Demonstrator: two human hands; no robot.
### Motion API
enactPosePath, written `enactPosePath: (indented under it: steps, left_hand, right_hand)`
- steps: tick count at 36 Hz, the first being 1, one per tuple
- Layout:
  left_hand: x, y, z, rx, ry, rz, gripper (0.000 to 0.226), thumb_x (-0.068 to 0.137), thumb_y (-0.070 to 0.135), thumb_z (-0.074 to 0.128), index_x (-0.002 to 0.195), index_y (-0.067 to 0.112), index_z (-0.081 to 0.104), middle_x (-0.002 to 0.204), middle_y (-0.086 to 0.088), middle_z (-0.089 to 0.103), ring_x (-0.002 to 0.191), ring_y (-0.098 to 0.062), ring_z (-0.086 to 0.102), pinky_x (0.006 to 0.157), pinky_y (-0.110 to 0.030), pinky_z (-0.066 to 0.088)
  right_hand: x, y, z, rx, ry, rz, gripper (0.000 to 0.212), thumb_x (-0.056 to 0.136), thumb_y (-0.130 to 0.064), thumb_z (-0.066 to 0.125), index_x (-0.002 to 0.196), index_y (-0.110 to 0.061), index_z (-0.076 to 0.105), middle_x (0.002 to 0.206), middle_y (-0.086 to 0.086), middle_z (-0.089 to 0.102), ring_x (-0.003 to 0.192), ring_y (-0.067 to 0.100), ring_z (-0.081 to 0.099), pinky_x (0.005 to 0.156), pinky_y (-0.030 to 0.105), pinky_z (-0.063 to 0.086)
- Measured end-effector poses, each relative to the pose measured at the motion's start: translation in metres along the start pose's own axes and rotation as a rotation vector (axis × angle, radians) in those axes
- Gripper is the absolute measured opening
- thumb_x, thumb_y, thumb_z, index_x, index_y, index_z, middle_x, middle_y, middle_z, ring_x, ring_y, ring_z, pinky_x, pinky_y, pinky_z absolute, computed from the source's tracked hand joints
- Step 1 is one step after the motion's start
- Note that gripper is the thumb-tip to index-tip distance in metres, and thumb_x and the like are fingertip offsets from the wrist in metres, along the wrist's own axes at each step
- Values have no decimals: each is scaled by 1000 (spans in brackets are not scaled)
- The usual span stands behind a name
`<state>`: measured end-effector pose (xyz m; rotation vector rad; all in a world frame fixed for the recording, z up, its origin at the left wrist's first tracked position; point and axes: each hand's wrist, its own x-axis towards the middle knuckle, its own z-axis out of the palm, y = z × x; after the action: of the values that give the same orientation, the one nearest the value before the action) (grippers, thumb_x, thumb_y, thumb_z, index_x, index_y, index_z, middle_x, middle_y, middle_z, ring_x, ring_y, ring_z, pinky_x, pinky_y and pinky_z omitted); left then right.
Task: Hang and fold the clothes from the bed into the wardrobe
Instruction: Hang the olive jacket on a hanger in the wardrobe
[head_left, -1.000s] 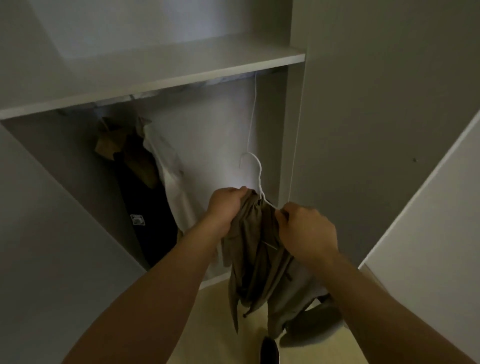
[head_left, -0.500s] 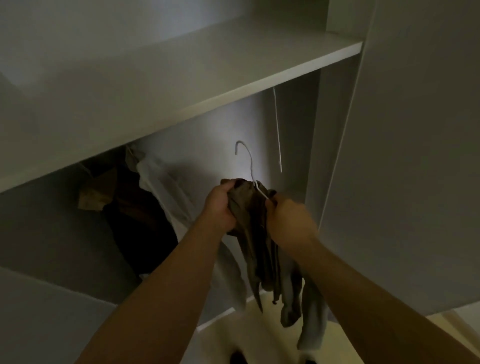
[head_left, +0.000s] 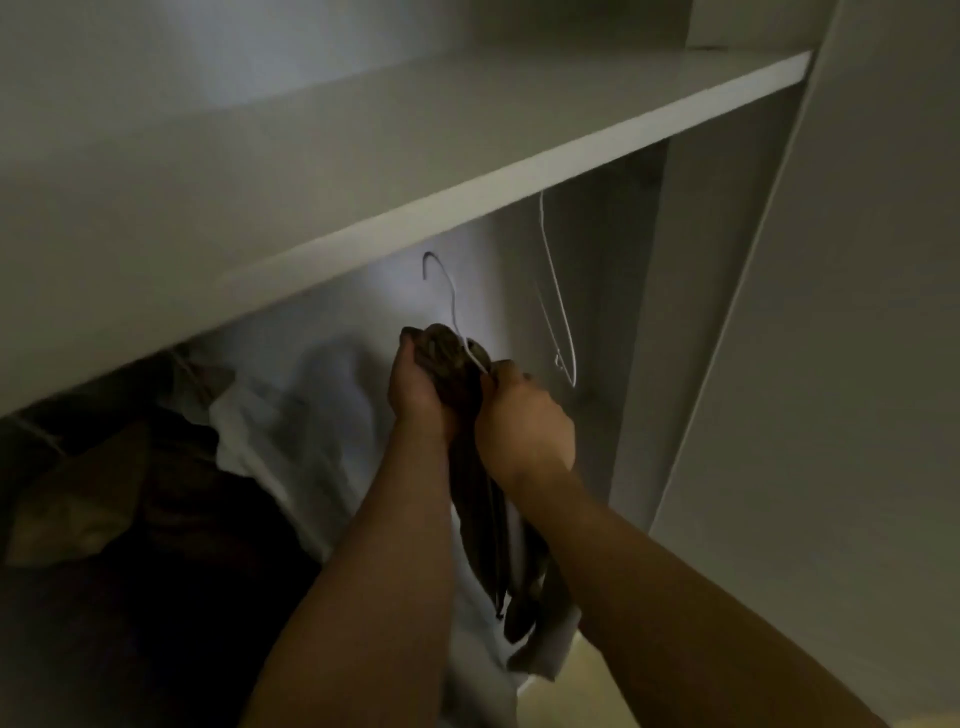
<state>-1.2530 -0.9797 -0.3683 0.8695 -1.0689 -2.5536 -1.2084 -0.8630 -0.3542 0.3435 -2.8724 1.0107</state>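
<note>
Bare forearms, 2 of them, reach up from the bottom of the view into a dim white wardrobe (head_left: 639, 364). Between the hands hangs an olive-brown garment (head_left: 483, 519), bunched at the top on a white wire hanger (head_left: 451, 306) and trailing down in narrow folds between the wrists.

The left grip (head_left: 418, 389), a bare hand, is curled tight round the bunched top of the garment, with its fingertips wrapped over the cloth. The right grip (head_left: 524, 421), also a bare hand, is closed as well, thumb and fingers pinching the hanger's wire arm where it enters the fabric. The hanger's hook stands free above both hands, just under the front edge of a wide white shelf (head_left: 415, 156) and touching nothing visible.

To the right of the hands, 1 empty white hanger (head_left: 558, 312) dangles from under the shelf, close to the wardrobe's side panel.

To the left hang 3 other clothes: a white garment (head_left: 291, 415) nearest the hands, then a black garment (head_left: 182, 571), then a tan garment (head_left: 78, 509) at the far left. Their tops are hidden by the shelf.

A pale wardrobe door (head_left: 831, 364) fills the right side.
</note>
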Motion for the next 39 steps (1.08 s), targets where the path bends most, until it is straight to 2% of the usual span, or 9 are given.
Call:
enactPosePath:
  steps: [2, 5, 8, 13, 16, 18, 25, 31, 39]
  left_hand:
    - [21, -9, -3, -76, -23, 69, 41, 92, 53, 55, 96, 15, 69, 87, -10, 69, 79, -28, 68, 76, -35, 58]
    - [56, -16, -3, -19, 107, 383, 31, 91, 37, 60, 97, 8, 68, 99, -19, 68, 96, -39, 67, 89, -48, 57]
    - [78, -17, 0, 17, 129, 510, 46, 69, 41, 61, 89, 2, 74, 95, -17, 74, 90, -39, 71, 85, -54, 58]
    - [110, -3, 2, -17, -99, 607, 28, 79, 17, 72, 98, -4, 75, 91, -12, 73, 87, -30, 71, 86, -43, 58]
    - [112, 15, 0, 124, -234, 784, 10, 78, 16, 74, 83, 7, 76, 91, -14, 75, 87, -30, 72, 83, -46, 58]
    - [110, 26, -6, 237, -313, 861, 14, 81, 16, 71, 93, 10, 75, 90, -11, 76, 87, -28, 72, 80, -42, 60]
    - [131, 57, -30, 307, -577, 739, 48, 86, -1, 61, 132, 13, 61, 114, -12, 73, 104, -28, 70, 81, -37, 58]
    - [156, 53, -28, 289, -604, 681, 43, 81, -8, 69, 120, 10, 67, 100, -7, 77, 92, -22, 74, 71, -31, 59]
    - [180, 15, -40, 351, -433, 811, 42, 73, 16, 83, 110, 26, 67, 106, 3, 73, 96, -17, 71, 80, -35, 60]
  right_hand:
    - [11, 3, 26, -26, 25, -40, 14, 104, -28, 36, 103, -20, 47, 99, 4, 58, 66, 21, 50, 58, 34, 37]
    - [30, 17, 64, -28, 110, -110, 11, 103, -28, 33, 93, -25, 34, 98, 3, 57, 57, 17, 37, 52, 32, 26]
    - [49, 32, 94, -13, 238, -166, 11, 101, -27, 35, 91, -27, 33, 94, -1, 54, 52, 10, 28, 46, 29, 15]
    - [81, 48, 111, -28, 475, -309, 6, 98, -23, 41, 100, -21, 47, 99, 6, 58, 77, 32, 59, 62, 35, 35]
    - [93, 47, 104, -25, 632, -385, 5, 99, -23, 42, 94, -23, 44, 87, 2, 49, 72, 28, 51, 63, 36, 35]
    - [100, 41, 97, 5, 672, -404, 6, 100, -24, 42, 95, -23, 45, 87, 0, 47, 74, 24, 50, 63, 37, 39]
    - [129, 12, 81, -47, 694, -394, 7, 100, -22, 44, 99, -23, 51, 89, 1, 51, 73, 20, 51, 65, 38, 41]
    - [161, 4, 69, -143, 736, -384, 5, 97, -25, 51, 94, -27, 47, 75, -6, 42, 62, 12, 43, 63, 38, 42]
    - [186, 18, 76, -317, 721, -416, 15, 102, -36, 42, 90, -28, 46, 79, -3, 51, 63, 18, 49, 59, 36, 42]
